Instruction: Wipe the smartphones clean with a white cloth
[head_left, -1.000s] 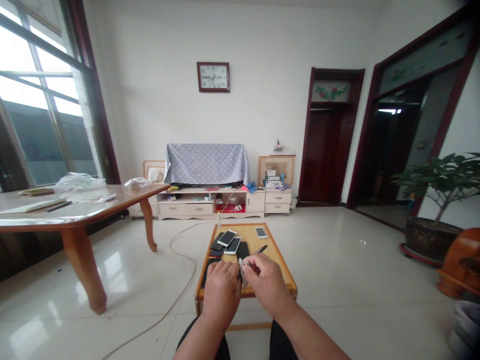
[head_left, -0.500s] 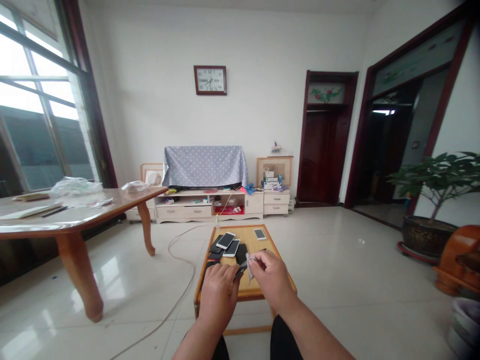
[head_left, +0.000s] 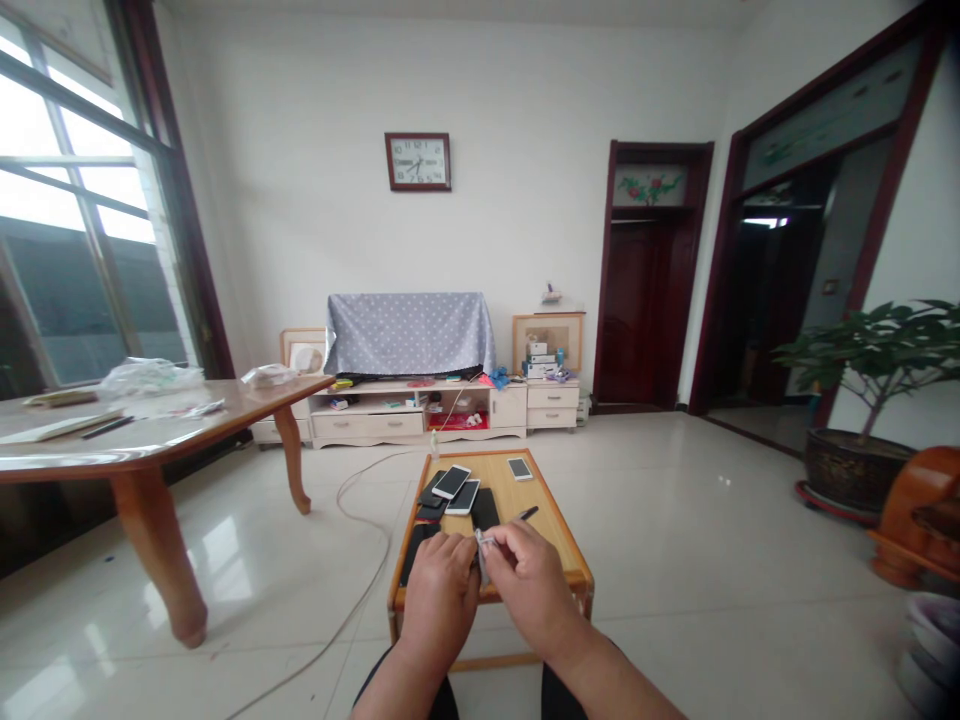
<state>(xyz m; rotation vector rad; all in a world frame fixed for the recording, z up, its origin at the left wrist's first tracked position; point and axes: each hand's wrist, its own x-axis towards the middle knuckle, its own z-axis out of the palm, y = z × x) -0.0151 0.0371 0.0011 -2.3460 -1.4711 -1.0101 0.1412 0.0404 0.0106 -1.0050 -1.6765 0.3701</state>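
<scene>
My left hand (head_left: 439, 592) is closed over a dark flat thing, mostly hidden by the fingers; its kind cannot be told now. Pinched in my right hand (head_left: 534, 580) is a thin whitish cloth (head_left: 482, 556), which hangs between the two hands against the dark thing. Both hands are close together above the near end of a small wooden table (head_left: 553, 500). Just beyond them lie a black flat thing (head_left: 485, 507) and a dark pen-like stick (head_left: 529, 513). Two white-framed phones (head_left: 452, 482) overlap on some dark ones, and a black phone (head_left: 418, 552) lies beside my left hand.
A smaller white phone (head_left: 519, 468) lies at the table's far right, and a small clear bottle (head_left: 434, 446) stands at its far left corner. A cable (head_left: 379, 560) runs across the floor on the left. A larger wooden table (head_left: 247, 410) stands further left.
My right hand has come lower and closer to my left, bringing the cloth with it. The dark thing in my left hand is now more hidden, and the pen-like stick shows more.
</scene>
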